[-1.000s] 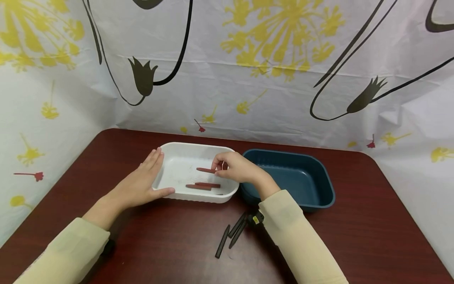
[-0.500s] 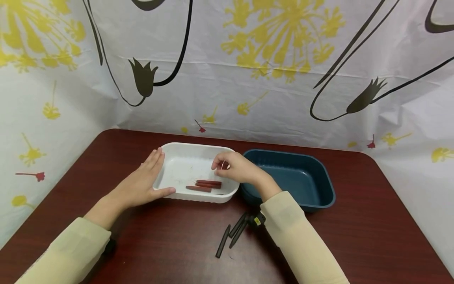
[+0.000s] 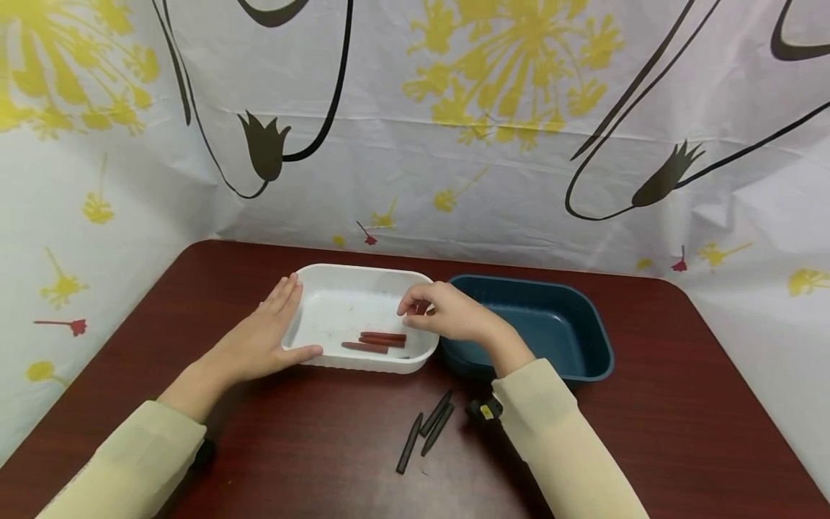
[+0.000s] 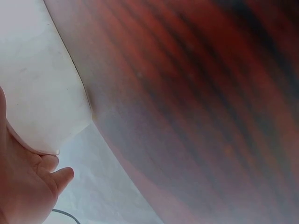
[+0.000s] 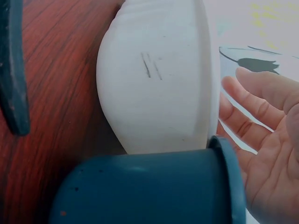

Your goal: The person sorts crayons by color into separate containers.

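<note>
My left hand (image 3: 253, 344) lies with straight fingers along the left end of a white plastic tray (image 3: 324, 310), thumb at its front rim. In the left wrist view that hand (image 4: 28, 182) touches the tray's side. Several reddish-brown crayons (image 3: 384, 337) lie together on the tray's floor, toward the front right. Over the tray's right end hovers my right hand (image 3: 447, 311), fingers loosely bent, holding nothing. The right wrist view shows thumb and fingers apart on this hand (image 5: 268, 128), beside the tray's rim.
A dark blue tray (image 3: 545, 328) stands against the white one's right end, under my right forearm. Several black crayons (image 3: 409, 443) lie on the brown table (image 3: 311, 440) in front. A patterned white sheet (image 3: 363, 180) hangs behind.
My right hand has let go of a reddish-brown crayon, which now lies beside the others in the white tray. That hand has then moved slightly right. The left hand stays on the rim.
</note>
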### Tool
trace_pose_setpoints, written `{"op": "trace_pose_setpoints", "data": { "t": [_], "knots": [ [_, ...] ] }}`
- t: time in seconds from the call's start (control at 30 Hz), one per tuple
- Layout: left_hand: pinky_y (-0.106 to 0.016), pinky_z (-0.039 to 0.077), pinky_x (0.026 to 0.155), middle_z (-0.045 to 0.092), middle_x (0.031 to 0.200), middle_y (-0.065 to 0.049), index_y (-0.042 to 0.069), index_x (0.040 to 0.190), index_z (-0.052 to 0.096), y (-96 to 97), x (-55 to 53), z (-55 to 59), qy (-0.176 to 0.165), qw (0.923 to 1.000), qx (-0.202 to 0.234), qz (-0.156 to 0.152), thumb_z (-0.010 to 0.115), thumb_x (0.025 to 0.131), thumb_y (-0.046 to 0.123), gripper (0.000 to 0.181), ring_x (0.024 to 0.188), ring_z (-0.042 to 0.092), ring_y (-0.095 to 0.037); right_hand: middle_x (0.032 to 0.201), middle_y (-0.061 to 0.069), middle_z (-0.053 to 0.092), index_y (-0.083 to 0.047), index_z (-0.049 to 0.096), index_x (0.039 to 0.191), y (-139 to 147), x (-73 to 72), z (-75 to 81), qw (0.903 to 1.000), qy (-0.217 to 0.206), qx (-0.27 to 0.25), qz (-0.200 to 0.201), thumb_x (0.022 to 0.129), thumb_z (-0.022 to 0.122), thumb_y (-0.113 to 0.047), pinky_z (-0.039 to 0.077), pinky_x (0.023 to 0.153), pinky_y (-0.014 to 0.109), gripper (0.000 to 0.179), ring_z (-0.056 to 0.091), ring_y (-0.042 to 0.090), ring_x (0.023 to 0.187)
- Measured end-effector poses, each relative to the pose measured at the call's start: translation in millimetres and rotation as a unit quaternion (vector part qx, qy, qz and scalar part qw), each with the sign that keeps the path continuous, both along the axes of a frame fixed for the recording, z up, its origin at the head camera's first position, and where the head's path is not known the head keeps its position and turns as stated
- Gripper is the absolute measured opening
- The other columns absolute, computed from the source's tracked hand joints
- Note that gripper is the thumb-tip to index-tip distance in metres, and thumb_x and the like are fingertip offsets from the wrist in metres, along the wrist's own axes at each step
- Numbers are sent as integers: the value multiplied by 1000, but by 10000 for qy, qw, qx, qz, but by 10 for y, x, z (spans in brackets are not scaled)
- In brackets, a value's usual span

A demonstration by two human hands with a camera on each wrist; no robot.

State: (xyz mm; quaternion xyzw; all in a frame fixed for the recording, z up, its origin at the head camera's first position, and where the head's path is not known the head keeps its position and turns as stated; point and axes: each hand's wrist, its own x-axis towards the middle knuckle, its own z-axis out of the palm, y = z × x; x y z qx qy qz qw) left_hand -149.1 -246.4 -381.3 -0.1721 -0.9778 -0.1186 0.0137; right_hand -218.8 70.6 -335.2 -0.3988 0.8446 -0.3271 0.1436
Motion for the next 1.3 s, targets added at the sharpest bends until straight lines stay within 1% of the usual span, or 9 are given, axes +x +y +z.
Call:
{"op": "trace_pose_setpoints", "data": {
  "t": [0.13, 0.27, 0.47, 0.67, 0.83, 0.9, 1.1, 1.23, 1.3],
  "knots": [
    [-54, 21, 110, -3, 156, -14, -1, 147, 4, 7, 0, -11, -10, 10000, -23, -8, 48, 77, 74, 112, 144, 0, -29, 97, 0, 64, -13, 65, 101, 73, 56, -2, 9999, -137, -93, -5, 90, 60, -16, 51, 82, 33, 12, 57, 13, 83],
    [-53, 21, 110, -2, 156, -15, -1, 147, 5, 4, -8, -4, 18, 10000, -79, 0, 47, 77, 74, 112, 144, 1, -31, 93, 0, 63, -12, 64, 102, 134, 107, -5, 9997, -129, -224, -26, 90, 60, -16, 50, 78, 35, 14, 56, 15, 82],
    [-53, 22, 110, -2, 156, -13, -1, 147, 5, 4, 4, -30, -10, 10000, -13, 27, 47, 76, 75, 112, 143, 3, -31, 96, -2, 62, -16, 63, 104, 242, 208, -19, 9997, 89, -178, -164, 91, 60, -19, 49, 77, 32, 14, 54, 12, 85],
    [-53, 21, 110, -2, 156, -13, -1, 147, 5, 17, -1, -37, 29, 10000, -24, -13, 47, 77, 75, 112, 143, 2, -31, 102, -4, 62, -20, 64, 102, 361, 295, 21, 9983, 250, -406, -330, 90, 61, -20, 48, 83, 42, 13, 53, 12, 93],
    [-52, 21, 111, -2, 156, -14, -1, 147, 6, 15, -10, -5, 39, 10000, -61, 10, 47, 76, 75, 112, 144, 2, -30, 103, -7, 62, -23, 65, 104, 449, 351, 57, 9972, 309, -549, -396, 90, 60, -22, 50, 80, 35, 15, 53, 9, 93],
    [-52, 21, 111, -2, 156, -13, -1, 147, 6, 21, -17, 0, 21, 10000, -52, -8, 47, 76, 75, 112, 144, 2, -30, 103, -9, 61, -24, 64, 106, 496, 376, 64, 9971, 308, -549, -423, 91, 59, -23, 49, 82, 34, 16, 53, 8, 93],
    [-50, 20, 112, -1, 156, -13, -1, 147, 6, 23, -15, 6, 5, 10000, -69, 4, 47, 77, 75, 112, 144, 2, -30, 111, -9, 60, -24, 62, 113, 629, 437, 72, 9981, 316, -361, -396, 92, 57, -29, 46, 92, 44, 23, 55, 14, 105],
    [-49, 20, 112, -1, 156, -14, -1, 147, 5, 13, -8, 8, 10, 9999, -115, 9, 46, 77, 75, 111, 144, 2, -30, 115, -9, 60, -21, 62, 115, 721, 486, 70, 9977, 395, -265, -488, 91, 57, -31, 42, 99, 46, 26, 46, 20, 125],
    [-49, 20, 112, -1, 156, -14, -1, 147, 5, 10, -4, 8, 1, 9999, -118, 7, 46, 77, 75, 111, 144, 2, -30, 116, -8, 60, -20, 62, 115, 764, 516, 65, 9972, 455, -254, -539, 91, 57, -32, 39, 102, 47, 27, 41, 22, 130]
  ]
}}
